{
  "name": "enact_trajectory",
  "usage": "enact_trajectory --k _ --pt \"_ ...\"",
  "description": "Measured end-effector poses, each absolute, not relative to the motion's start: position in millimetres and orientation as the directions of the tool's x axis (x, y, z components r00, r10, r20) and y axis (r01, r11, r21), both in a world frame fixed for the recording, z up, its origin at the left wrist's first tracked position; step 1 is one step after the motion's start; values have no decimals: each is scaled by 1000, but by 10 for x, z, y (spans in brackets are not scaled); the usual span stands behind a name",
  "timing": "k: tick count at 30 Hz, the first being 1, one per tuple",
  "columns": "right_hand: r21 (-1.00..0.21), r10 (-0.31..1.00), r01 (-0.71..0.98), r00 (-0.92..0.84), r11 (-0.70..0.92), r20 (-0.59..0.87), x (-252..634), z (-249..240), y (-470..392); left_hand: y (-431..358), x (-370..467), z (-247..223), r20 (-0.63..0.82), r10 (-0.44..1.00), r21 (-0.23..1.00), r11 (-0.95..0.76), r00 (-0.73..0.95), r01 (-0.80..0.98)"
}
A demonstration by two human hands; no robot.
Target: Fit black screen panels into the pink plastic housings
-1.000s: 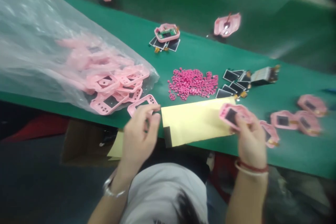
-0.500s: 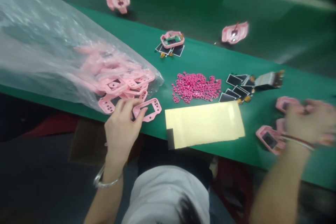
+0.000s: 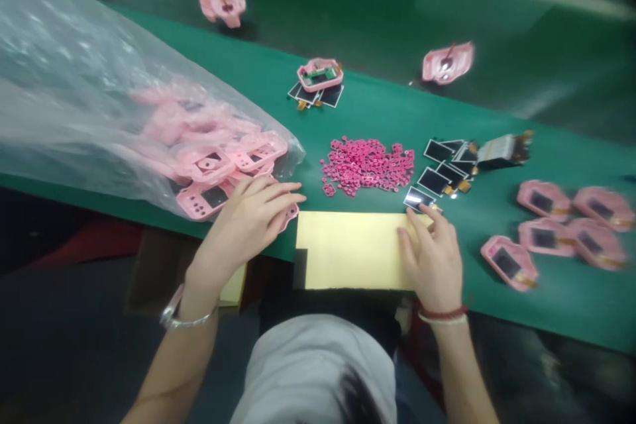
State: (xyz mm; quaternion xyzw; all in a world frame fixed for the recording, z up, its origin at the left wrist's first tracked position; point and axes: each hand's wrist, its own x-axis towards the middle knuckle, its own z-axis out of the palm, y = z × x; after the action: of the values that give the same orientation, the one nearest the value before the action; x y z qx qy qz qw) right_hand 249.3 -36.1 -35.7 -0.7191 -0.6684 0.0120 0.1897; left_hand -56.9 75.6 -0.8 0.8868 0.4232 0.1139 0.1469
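Observation:
My left hand (image 3: 246, 232) lies over a pink front shell (image 3: 289, 216), its fingers stretched out to the right. That shell is mostly hidden beneath the hand, so I cannot tell how firmly they touch. More pink shells (image 3: 201, 202) with screen windows and button holes spill from a clear plastic bag just left of it. My right hand (image 3: 433, 252) rests at the right end of a yellow card (image 3: 352, 252), thumb and fingers apart. Its fingertips reach the card's upper right corner, beside a small display screen (image 3: 418, 199). Contact with the screen is unclear.
The plastic bag (image 3: 74, 79) covers the left of the green bench. Pink button pieces (image 3: 368, 162) lie heaped mid-bench. Several loose screens (image 3: 437, 180) and a screen stack (image 3: 501, 151) are to their right. Several pink shells with screens (image 3: 544, 236) sit far right. A shell with a circuit board (image 3: 320, 75) stands behind.
My right hand has moved left from the far-right shells to the yellow card, which now lies straighter. My left hand has loosened from its pinch on the pink shell and spread over it.

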Motion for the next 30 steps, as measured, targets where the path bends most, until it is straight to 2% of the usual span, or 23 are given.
enact_trajectory --k 3,6,8,9,11,12,13,14,16,18,19,20,21,23,25,27,29,30 --pt "-333 940 937 204 -106 275 2531 -342 -342 769 -581 -11 42 763 385 -608 645 694" --pt "-277 939 952 211 -133 273 2677 -320 -183 791 -566 8 61 765 403 -607 642 685" --pt "-206 953 972 162 -110 256 2770 -313 -81 762 -530 28 106 837 479 -516 537 710" --pt "-177 957 979 140 -97 252 2803 -314 -42 731 -500 37 131 887 568 -434 444 699" --pt "-142 958 986 127 -92 258 2847 -326 9 644 -415 48 119 966 826 -225 229 517" --pt "-130 953 985 145 -114 265 2863 -335 25 594 -360 51 60 986 939 -108 154 327" --pt "-121 946 981 179 -151 270 2876 -345 37 543 -300 55 -38 993 994 27 112 102" --pt "-118 933 973 225 -198 282 2890 -354 45 492 -236 60 -162 980 977 176 119 -121" --pt "-163 898 946 317 -279 305 2916 -360 54 396 -105 76 -430 874 759 485 225 -435" --pt "-284 858 902 409 -327 311 2921 -342 46 306 19 89 -582 727 484 670 365 -563" --pt "-364 837 867 456 -340 304 2906 -321 33 263 75 88 -606 682 396 705 409 -588" --pt "-447 810 823 506 -350 296 2874 -289 12 221 125 79 -609 668 362 713 427 -600" --pt "-537 791 767 550 -350 269 2825 -247 -17 180 168 62 -598 683 383 703 419 -599" --pt "-730 782 607 602 -314 164 2677 -134 -103 105 222 11 -533 776 553 621 337 -556" --pt "-857 817 440 576 -268 40 2483 7 -212 48 229 -45 -440 877 784 480 194 -394" --pt "-890 865 402 502 -216 16 2280 157 -320 12 196 -80 -330 942 934 335 57 -128" --pt "-857 915 509 381 -86 135 2107 288 -397 -5 149 -82 -253 967 964 249 35 87" --pt "-821 939 571 272 19 210 2040 338 -419 -10 129 -71 -238 969 965 229 69 127"
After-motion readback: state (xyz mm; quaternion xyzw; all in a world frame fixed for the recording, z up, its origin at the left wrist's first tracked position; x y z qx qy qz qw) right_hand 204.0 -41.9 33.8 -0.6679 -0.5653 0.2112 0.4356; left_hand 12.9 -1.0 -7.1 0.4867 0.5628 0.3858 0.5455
